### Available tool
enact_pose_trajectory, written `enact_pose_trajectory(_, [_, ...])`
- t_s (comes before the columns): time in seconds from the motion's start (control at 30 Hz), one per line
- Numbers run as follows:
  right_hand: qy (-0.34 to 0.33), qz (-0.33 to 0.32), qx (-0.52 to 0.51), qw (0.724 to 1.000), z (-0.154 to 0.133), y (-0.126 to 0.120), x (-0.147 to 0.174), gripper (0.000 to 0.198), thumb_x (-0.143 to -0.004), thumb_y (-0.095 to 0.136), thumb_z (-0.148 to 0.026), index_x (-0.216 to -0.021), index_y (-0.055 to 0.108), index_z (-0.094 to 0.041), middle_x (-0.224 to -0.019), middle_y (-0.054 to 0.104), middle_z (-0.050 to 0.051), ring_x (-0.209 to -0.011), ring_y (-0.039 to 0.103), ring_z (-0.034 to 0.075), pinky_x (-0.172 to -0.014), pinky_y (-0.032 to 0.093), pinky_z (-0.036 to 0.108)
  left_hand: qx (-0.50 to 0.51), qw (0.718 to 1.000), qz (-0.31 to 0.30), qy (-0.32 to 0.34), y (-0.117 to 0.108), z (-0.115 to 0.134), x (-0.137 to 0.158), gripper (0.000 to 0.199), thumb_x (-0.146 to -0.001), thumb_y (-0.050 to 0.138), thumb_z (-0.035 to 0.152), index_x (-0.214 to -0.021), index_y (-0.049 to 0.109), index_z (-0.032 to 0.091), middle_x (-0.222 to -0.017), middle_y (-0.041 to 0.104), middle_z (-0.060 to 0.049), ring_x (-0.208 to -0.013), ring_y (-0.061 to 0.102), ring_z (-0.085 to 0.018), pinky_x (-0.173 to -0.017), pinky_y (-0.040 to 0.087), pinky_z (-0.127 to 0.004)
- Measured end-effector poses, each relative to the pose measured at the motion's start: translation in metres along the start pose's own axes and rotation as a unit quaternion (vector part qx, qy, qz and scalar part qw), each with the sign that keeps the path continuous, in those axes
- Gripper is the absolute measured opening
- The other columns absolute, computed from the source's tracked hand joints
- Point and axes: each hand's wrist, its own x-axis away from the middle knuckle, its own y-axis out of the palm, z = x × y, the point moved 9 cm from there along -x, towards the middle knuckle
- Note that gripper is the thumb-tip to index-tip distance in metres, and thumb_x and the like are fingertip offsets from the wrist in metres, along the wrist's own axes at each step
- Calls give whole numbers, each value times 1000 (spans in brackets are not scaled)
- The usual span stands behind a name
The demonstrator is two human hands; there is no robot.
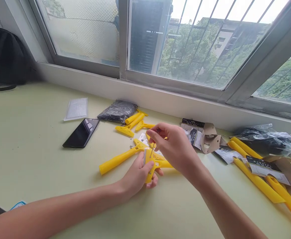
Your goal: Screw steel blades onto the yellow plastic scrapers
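My left hand (135,172) is wrapped round the head of a yellow scraper (149,176), thumb on top. A pale blade edge shows along the head's left side, and the handle points right. Above it, my right hand (171,141) pinches a thin metal screwdriver (153,148); fingers cover its upper end, so its exact kind is unclear. Its lower end meets a screw on the scraper head. A second screw sits lower on that head. Just behind lies another yellow scraper (117,161), with small loose screws (131,146) near its head.
More yellow scraper parts (126,130) lie behind my hands, beside a black plastic packet (117,111). Left are a phone (81,133) and a clear packet (76,109). Cardboard packaging (211,137) and yellow tubes (257,181) spread along the right. A window sill (150,94) bounds the table.
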Motion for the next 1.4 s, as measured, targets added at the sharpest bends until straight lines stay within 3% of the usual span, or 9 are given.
enact_pose_trajectory(0.1, [-5,-4,-6,1000,1,1,-2,42,-96,60,-54,-72,62,-19,-74,67,1,-65,59,14,-63,40,26,11,1000,3,0,-2,-3,-1,16,-104,41,24,-118,36,20,-88,65,-2,-51,50,-6,-52,35,-22])
enact_pose_trajectory(0.23, [6,69,261,963,-4,-11,0,55,-104,39,-59,-66,51,-20,-68,58,2,-60,43,14,-60,27,28,24,1000,-1,-1,-2,-3,-2,13,-103,40,22,-115,37,19,-90,66,-5,-51,49,-6,-52,34,-22])
enact_pose_trajectory(0.3, [39,43,325,944,-1,-11,3,51,-106,36,-55,-68,46,-21,-63,54,0,-56,35,14,-57,23,29,29,1000,7,-6,-4,-2,-1,13,-104,39,21,-116,39,19,-90,66,-4,-51,49,-6,-52,33,-22])
enact_pose_trajectory(0.43, [8,-32,267,963,-6,-5,10,36,-104,41,-36,-71,41,-22,-62,52,-3,-56,35,13,-55,24,28,31,999,22,-23,-6,-2,1,14,-104,40,22,-118,40,20,-89,65,-3,-51,48,-5,-53,34,-21])
enact_pose_trajectory(0.63, [-1,-14,237,971,-10,-11,14,18,-92,48,-22,-74,45,-22,-67,56,-5,-65,45,12,-58,30,25,17,1000,16,-7,-6,-2,0,10,-105,40,24,-113,39,20,-90,66,-3,-49,48,-4,-54,35,-22])
enact_pose_trajectory(0.9, [-4,-17,229,973,-4,-12,6,33,-101,47,-38,-72,45,-22,-65,54,-4,-62,42,12,-57,29,27,22,1000,1,7,-5,-2,-2,16,-103,44,27,-117,37,22,-88,65,-1,-51,50,-6,-52,34,-22])
enact_pose_trajectory(1.03, [-11,-25,220,975,0,-14,6,10,-95,50,-23,-94,60,-23,-79,63,-2,-74,53,13,-64,36,25,19,1000,18,9,-7,-1,-2,15,-101,48,29,-110,38,21,-90,67,-3,-50,51,-6,-52,35,-22])
enact_pose_trajectory(1.13, [-25,-16,224,974,0,-17,8,15,-90,52,-20,-99,63,-23,-89,67,0,-86,58,16,-70,40,25,18,999,19,20,-8,2,-1,23,-98,55,29,-111,38,21,-92,69,-4,-51,52,-7,-52,35,-22])
enact_pose_trajectory(1.4, [-23,-33,220,975,1,-15,6,13,-94,49,-26,-89,61,-24,-62,57,-5,-57,46,12,-54,32,25,29,999,2,26,-8,4,-2,34,-97,57,26,-126,40,21,-94,69,-6,-56,52,-7,-54,36,-21])
